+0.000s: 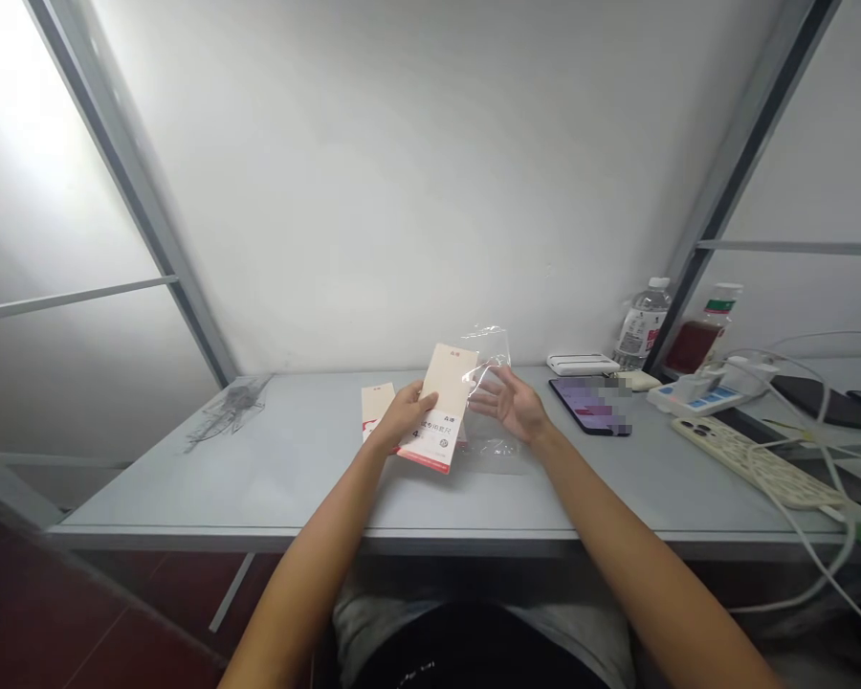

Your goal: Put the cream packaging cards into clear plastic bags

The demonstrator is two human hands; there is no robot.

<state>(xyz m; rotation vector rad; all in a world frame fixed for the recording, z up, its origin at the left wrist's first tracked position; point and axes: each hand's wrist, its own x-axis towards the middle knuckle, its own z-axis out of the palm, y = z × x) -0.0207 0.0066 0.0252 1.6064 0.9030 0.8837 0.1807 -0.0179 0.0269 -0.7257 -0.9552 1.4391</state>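
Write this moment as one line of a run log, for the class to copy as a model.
left hand: holds cream printed card | right hand: open, beside clear plastic bag | grey desk: second card

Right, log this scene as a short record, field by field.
left hand: holding a cream packet
right hand: open, empty, beside a plastic bag
beside left hand: second packet
surface: grey desk
further right: phone, water bottle, power strip
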